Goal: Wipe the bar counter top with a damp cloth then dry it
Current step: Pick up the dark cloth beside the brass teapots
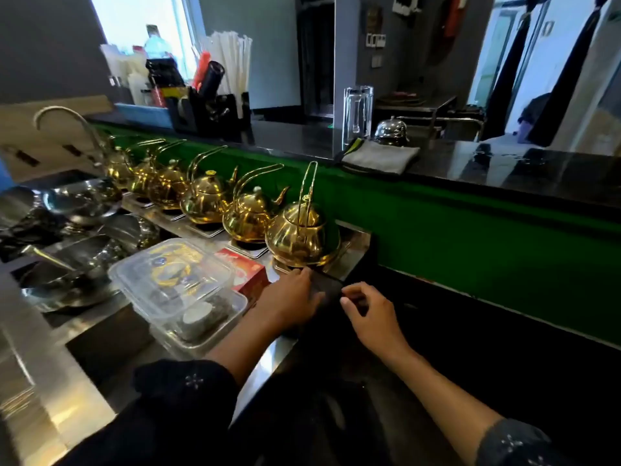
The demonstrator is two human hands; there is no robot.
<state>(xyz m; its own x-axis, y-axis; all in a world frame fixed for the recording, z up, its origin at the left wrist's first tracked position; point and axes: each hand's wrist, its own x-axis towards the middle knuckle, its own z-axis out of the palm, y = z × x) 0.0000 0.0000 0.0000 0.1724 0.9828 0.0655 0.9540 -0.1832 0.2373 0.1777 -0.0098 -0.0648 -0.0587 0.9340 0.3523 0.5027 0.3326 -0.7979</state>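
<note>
- Head view has both my hands low at the steel ledge under the counter top (pixel 504 169), not on it — the wipe itself looks not yet begun.
- My left hand (pixel 292 294) rests with fairly straight fingers on a flat dark thing (pixel 327 287) at the ledge's edge; it may be a phone or a tray, I cannot tell which.
- My right hand (pixel 368 312) has its fingers curled in at that thing's right side, seemingly pinching the edge, though the dark blur hides the contact.
- The folded grey cloth (pixel 379 156) lies up on the counter top, just in front of the bell (pixel 390 131) and beside the clear holder (pixel 358 112), well apart from both hands.
- Risk one: the nearest gold kettle (pixel 297 233) stands just behind my left fingertips; a careless lift of the dark thing could knock it, and the row of kettles stands close enough to topple together.
- Risk two: the dark thing overhangs the ledge — a loose hold could drop it into the shadow below.
- Risk three: reaching up for the cloth, my sleeve could catch the plastic tub (pixel 174 284) or the red box (pixel 247 269).
- Risk four: wiping round the bell and holder may push them off the far side.
</note>
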